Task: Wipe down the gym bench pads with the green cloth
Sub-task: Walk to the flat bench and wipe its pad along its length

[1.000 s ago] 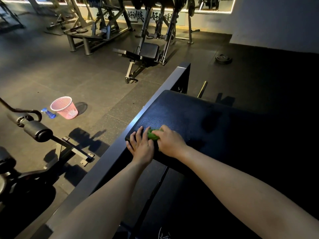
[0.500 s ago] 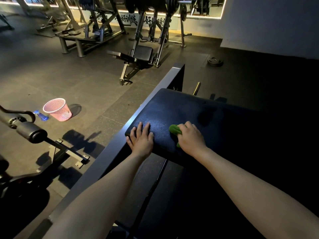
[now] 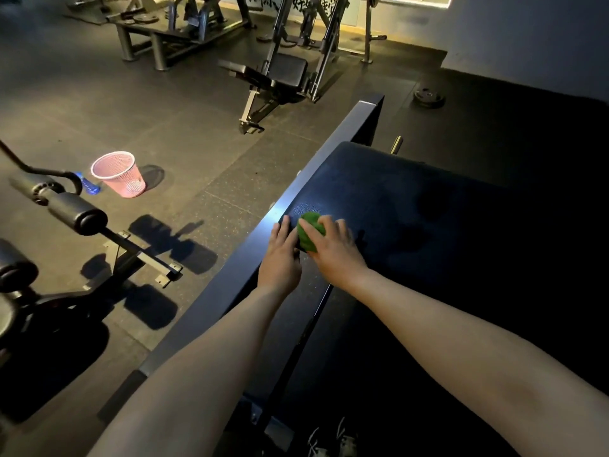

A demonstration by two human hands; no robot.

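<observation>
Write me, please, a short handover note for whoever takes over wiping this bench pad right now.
Hands: the left hand lies flat on the near left corner of the bench pad, holding nothing; the right hand grips the bunched green cloth, pressing it onto the pad beside it.
Done: unclear; the dark pad shows no wiped area.
Left: probably the pad's far and right parts.

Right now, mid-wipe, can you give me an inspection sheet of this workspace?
Surface: dark textured bench pad, right part in deep shadow.
Job's things: bunched green cloth on the pad's near-left corner.
Clutter: pink mesh basket and small blue object on the floor, left; round black weight plate beyond.
Grippers: left hand flat on the pad edge beside the cloth; right hand grips the cloth against the pad.
Cables: nothing seen.
Surroundings: black padded roller machine left, black seat machine behind; dim lighting.
</observation>
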